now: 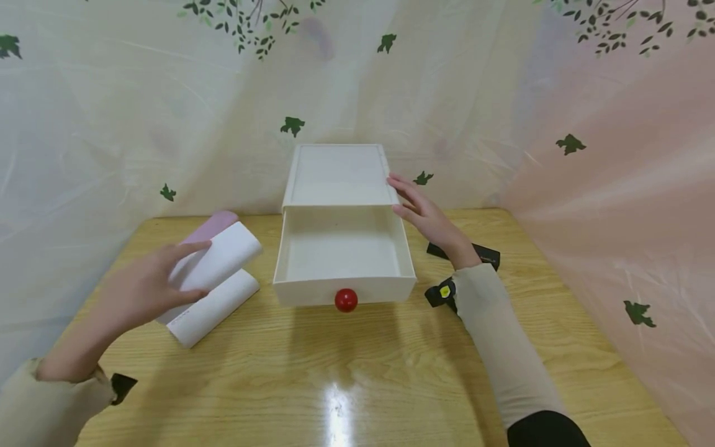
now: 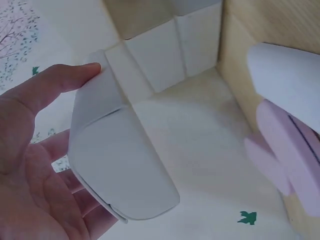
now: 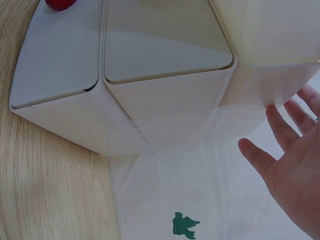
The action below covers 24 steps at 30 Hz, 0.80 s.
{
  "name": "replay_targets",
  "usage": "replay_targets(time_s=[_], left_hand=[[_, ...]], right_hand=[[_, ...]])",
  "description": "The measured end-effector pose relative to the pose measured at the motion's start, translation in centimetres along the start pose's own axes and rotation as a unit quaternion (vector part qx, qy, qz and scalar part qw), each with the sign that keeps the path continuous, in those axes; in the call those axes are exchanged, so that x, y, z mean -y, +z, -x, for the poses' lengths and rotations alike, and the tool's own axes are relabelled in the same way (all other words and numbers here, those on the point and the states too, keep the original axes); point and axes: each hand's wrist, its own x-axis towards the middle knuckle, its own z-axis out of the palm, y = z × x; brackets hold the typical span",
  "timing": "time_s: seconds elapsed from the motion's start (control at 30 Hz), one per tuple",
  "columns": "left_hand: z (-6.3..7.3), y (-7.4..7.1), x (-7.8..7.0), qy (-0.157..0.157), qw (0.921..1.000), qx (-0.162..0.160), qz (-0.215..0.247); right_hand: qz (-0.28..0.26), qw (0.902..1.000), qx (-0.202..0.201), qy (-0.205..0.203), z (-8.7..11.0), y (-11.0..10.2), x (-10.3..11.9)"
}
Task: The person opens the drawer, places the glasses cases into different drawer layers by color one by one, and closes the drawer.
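My left hand (image 1: pixel 148 282) grips a white glasses case (image 1: pixel 220 251), thumb on one side and fingers on the other. In the left wrist view the end of this case (image 2: pixel 122 160) shows a seam and a flap. A second white case (image 1: pixel 215 310) lies just beneath it on the table, with a lilac case (image 1: pixel 215 225) behind. At the centre stands a white drawer box (image 1: pixel 341 174); its top drawer (image 1: pixel 343 292), fitted with a red knob (image 1: pixel 346 300), is pulled out. With fingers extended, my right hand (image 1: pixel 427 220) touches the box's right side.
A black oblong object (image 1: pixel 487 256) lies on the wooden table (image 1: pixel 346 366), partly behind the right wrist. A pale curtain (image 1: pixel 447 93) with leaf prints hangs behind and along the sides. Lower tiers of the box (image 3: pixel 155 105) show in the right wrist view.
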Motion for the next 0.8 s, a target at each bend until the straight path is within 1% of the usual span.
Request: replay_targets(time_s=[0.07, 0.2, 0.3, 0.4, 0.43, 0.5, 0.6, 0.7, 0.8], left_hand=[[-0.1, -0.7, -0.3, 0.006, 0.9999, -0.005, 0.014], [-0.4, -2.2, -1.1, 0.031, 0.9979, -0.023, 0.052], [-0.5, -3.4, -2.0, 0.047, 0.9969, -0.045, 0.045], [-0.7, -4.3, -3.1, 0.043, 0.9970, -0.054, 0.035], [-0.7, -4.6, -3.5, 0.044, 0.9970, -0.055, 0.034], [-1.0, -5.0, -4.4, 0.041, 0.9974, -0.045, 0.039], [-1.5, -5.3, -5.7, 0.047, 0.9975, -0.035, 0.040], [-2.1, -5.4, -6.9, 0.069, 0.9964, -0.033, 0.036], [-2.6, -5.5, -8.0, 0.075, 0.9962, -0.029, 0.032]], right_hand=[[0.001, 1.0000, 0.000, -0.001, 0.0, 0.0, 0.0], [0.001, 1.0000, -0.001, 0.000, 0.1, -0.1, 0.0], [0.000, 1.0000, -0.003, 0.003, 0.2, -0.2, 0.0], [-0.002, 1.0000, -0.004, 0.002, 0.2, -0.1, -0.1], [-0.001, 1.0000, -0.004, 0.001, 0.2, -0.1, -0.2], [-0.001, 1.0000, -0.003, -0.001, 0.2, -0.1, -0.2], [0.003, 1.0000, -0.005, -0.001, 0.3, -0.1, -0.2], [0.008, 1.0000, -0.003, 0.002, 0.2, -0.1, -0.2], [0.008, 1.0000, -0.001, 0.003, 0.1, -0.1, -0.2]])
